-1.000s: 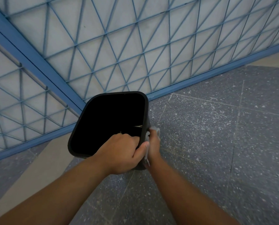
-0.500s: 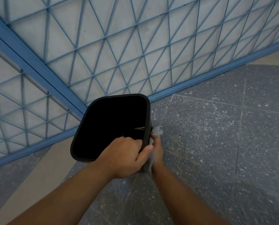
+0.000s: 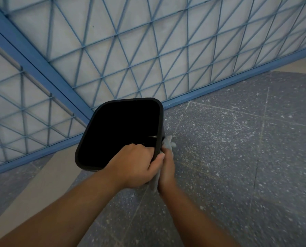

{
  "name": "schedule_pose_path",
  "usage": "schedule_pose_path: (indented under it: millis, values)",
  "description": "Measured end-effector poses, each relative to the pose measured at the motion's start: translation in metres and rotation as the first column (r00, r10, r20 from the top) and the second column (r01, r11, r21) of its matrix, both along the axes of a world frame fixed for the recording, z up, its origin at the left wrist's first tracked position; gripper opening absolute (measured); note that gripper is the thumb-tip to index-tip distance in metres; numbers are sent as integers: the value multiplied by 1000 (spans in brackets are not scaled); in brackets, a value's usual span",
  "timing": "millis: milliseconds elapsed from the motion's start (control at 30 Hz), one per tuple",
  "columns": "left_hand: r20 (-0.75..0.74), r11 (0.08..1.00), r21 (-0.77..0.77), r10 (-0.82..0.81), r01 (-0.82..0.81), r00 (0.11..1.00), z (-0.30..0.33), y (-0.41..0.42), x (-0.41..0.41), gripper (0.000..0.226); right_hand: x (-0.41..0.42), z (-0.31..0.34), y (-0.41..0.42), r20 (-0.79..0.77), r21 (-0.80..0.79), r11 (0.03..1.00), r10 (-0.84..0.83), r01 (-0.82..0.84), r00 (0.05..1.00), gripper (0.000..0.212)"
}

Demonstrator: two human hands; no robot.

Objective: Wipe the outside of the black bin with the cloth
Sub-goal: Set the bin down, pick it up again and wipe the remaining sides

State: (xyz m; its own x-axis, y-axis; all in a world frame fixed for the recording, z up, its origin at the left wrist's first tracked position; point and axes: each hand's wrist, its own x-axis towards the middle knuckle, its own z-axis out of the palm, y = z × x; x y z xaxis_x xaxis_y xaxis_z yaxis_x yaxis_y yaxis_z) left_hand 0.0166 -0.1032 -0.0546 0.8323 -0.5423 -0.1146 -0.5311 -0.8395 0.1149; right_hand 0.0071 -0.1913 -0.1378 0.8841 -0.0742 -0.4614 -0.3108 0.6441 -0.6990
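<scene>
The left hand grips the near rim of the black bin, fingers curled inside, thumb outside. The bin extends up and away from that hand. Just right of it, the right hand presses the grey cloth against the bin's outer wall; its fingers are hidden, so their closure cannot be judged.

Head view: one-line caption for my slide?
Left hand holds black plastic bin by its rim; right hand presses grey cloth against its outer side.
</scene>
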Motion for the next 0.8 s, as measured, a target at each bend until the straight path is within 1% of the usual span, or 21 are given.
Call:
schedule_pose_path:
  millis: [67,167,200,300,333,433,500,600,633,700,733,800]
  values:
    - [-9,1000,1,-2,2,1000,1,-1,1,45,0,-1,-1,10,49,999,-9,9,1000,31]
    - [1,1000,4,-10,10,1000,1,-1,1,47,15,2,-12,-76,195,981,16,-1,997,37]
    - [4,1000,5,-11,11,1000,0,-1,1,47,17,2,-13,-82,196,981,6,11,997,38]
    - [2,1000,-14,-20,20,1000,0,1,0,46,5,2,-2,20,104,995,-16,14,1000,38]
    - [4,1000,-16,-24,24,1000,1,1,0,46,2,3,0,34,108,994,-26,22,999,37]
    - [8,1000,-7,-19,19,1000,0,1,1,51,12,6,-7,-50,220,975,-30,40,998,38]
    - [7,1000,-14,-22,22,1000,-2,1,1,53,15,8,-9,-98,193,979,-47,65,994,39]
    - [-7,999,-38,-30,30,1000,-3,3,2,60,4,8,4,-35,99,993,-62,66,997,39]
    - [-6,999,-39,-31,31,999,-3,4,2,63,1,7,6,-24,101,993,-62,64,998,39]
    - [4,999,-44,-31,32,999,-4,3,2,64,7,7,2,-37,157,986,-51,56,998,39]
    - [16,998,-45,-30,31,999,-4,3,1,62,13,6,-3,-68,198,978,-47,60,997,38]
    - [31,999,-45,-22,24,999,-4,3,0,58,22,1,-10,-148,218,973,-37,70,988,37]
